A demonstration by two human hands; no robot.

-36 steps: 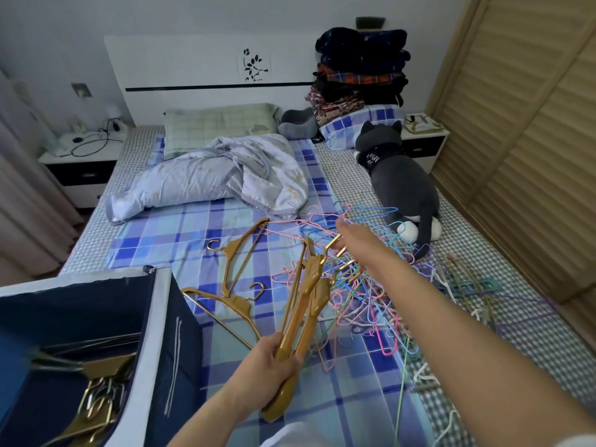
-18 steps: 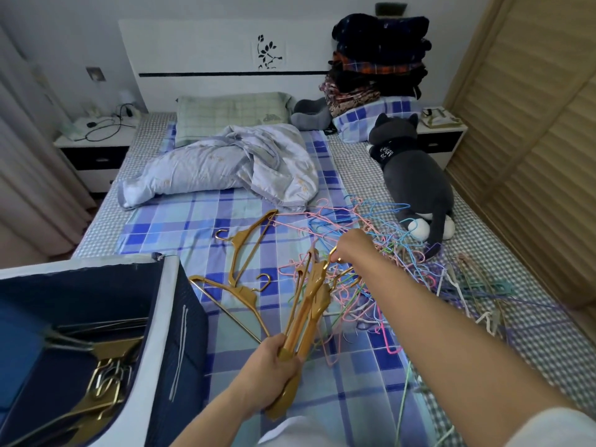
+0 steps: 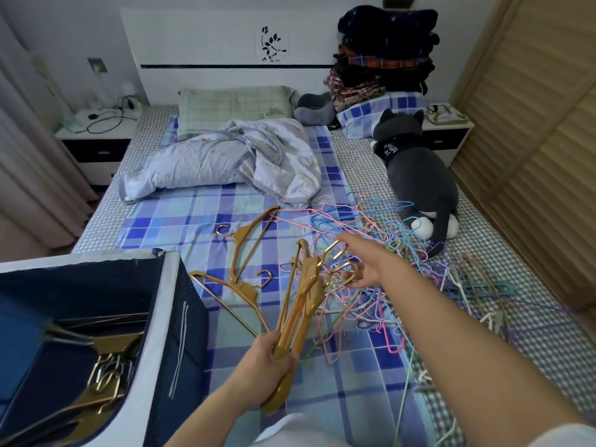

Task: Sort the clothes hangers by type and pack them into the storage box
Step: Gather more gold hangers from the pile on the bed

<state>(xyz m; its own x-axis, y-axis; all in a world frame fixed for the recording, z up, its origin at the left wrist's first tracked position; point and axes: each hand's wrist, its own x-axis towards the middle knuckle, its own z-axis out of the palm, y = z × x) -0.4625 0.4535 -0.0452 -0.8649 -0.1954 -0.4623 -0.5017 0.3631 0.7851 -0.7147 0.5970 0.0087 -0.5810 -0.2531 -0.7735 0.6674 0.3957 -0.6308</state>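
Left hand [image 3: 263,366] is gripping a bundle of gold hangers [image 3: 304,295] by the lower ends, fingers curled round them, hooks fanning up and away from the wrist. Right hand [image 3: 367,264] is reaching out past the bundle's hooks with fingers spread and thumb apart, holding nothing; fingertips are sitting at the near edge of the tangle of thin coloured wire hangers [image 3: 371,253], contact not clear from this angle.

Two loose gold hangers [image 3: 245,250] are lying on the plaid bed sheet [image 3: 180,227] just left of the held bundle, between the left hand and the crumpled quilt [image 3: 225,156] further out. The wire tangle is spreading under and to the right of the right forearm, pink, blue, green and white strands mixed, trailing back toward the body on the right side.

Storage box [image 3: 161,317], dark blue with white rim, is sitting open left of the left hand; more gold hangers in the box [image 3: 103,366] are already lying inside, hooks bunched together.

Grey plush cat [image 3: 419,179] is lying beyond the right hand at the far right edge of the tangle, touching it. Stack of folded clothes [image 3: 383,53] is piled at the headboard, well beyond both hands
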